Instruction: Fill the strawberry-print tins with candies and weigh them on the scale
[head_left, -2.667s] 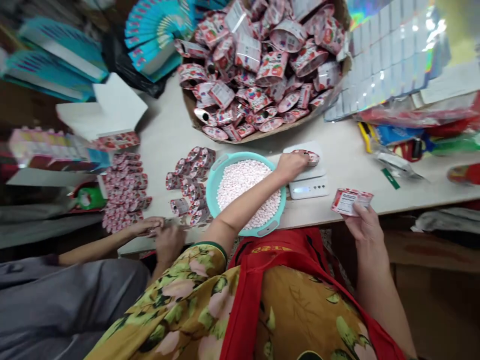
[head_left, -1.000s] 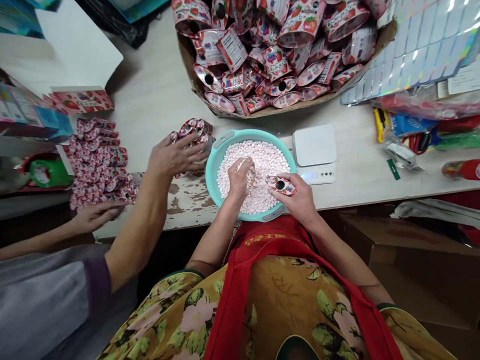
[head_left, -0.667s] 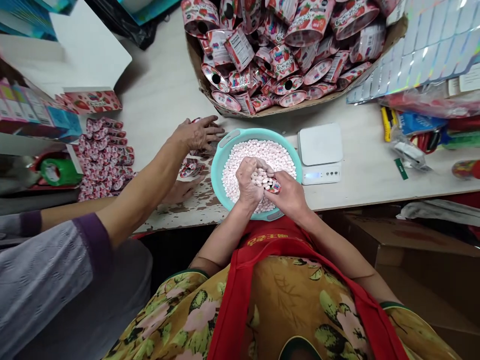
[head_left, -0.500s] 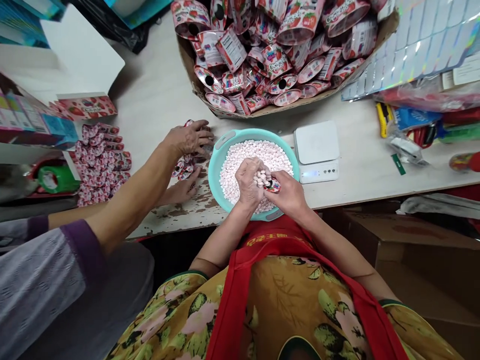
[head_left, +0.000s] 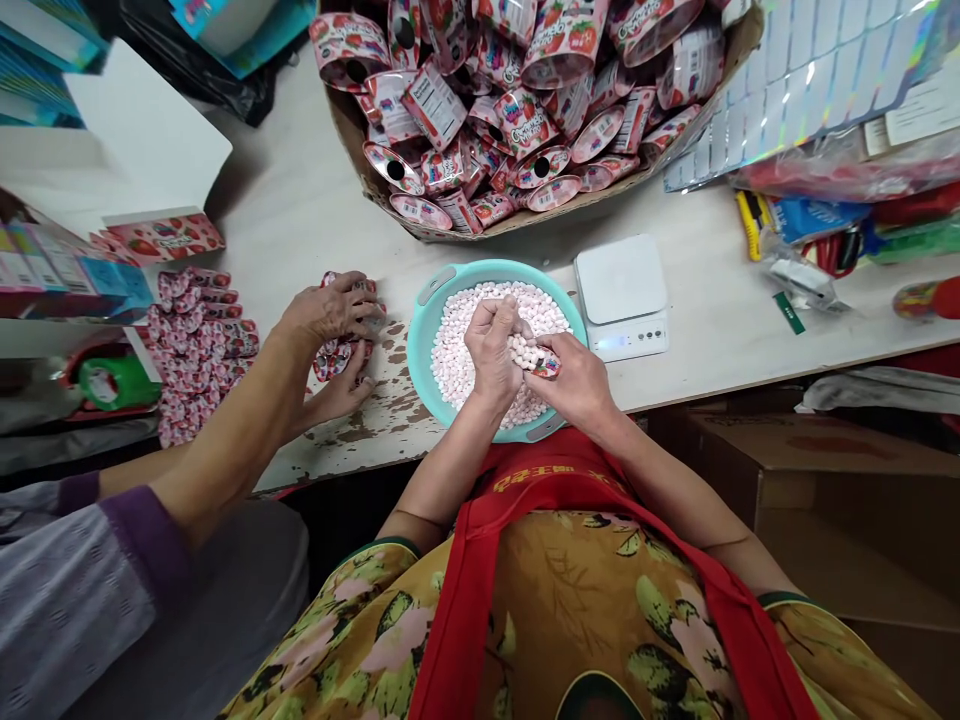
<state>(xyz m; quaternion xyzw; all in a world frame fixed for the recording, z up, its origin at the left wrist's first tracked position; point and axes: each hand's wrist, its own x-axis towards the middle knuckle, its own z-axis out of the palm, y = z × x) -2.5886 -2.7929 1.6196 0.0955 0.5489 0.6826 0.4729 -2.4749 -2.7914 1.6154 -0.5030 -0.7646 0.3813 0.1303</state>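
A teal bowl (head_left: pixel 427 312) full of small pink-white candies (head_left: pixel 461 350) stands at the table's front edge. Over it my left hand (head_left: pixel 491 345) is cupped around a handful of the candies, pressed against the opening of a small strawberry-print container (head_left: pixel 547 364). My right hand (head_left: pixel 576 383) grips that container from the right and below. Both hands touch each other above the bowl.
A white scale (head_left: pixel 622 297) sits right of the bowl. A cardboard tray (head_left: pixel 352 140) behind holds several strawberry containers. Left of the bowl, another person's hands (head_left: pixel 328 318) gather containers; more lie in rows (head_left: pixel 199 335). Sticker sheets (head_left: pixel 795 90) and tools lie at right.
My right hand brought a container from the scale side to the bowl. My left hand scooped candies and closed against the container. The other person's hands pulled a cluster of containers leftward.
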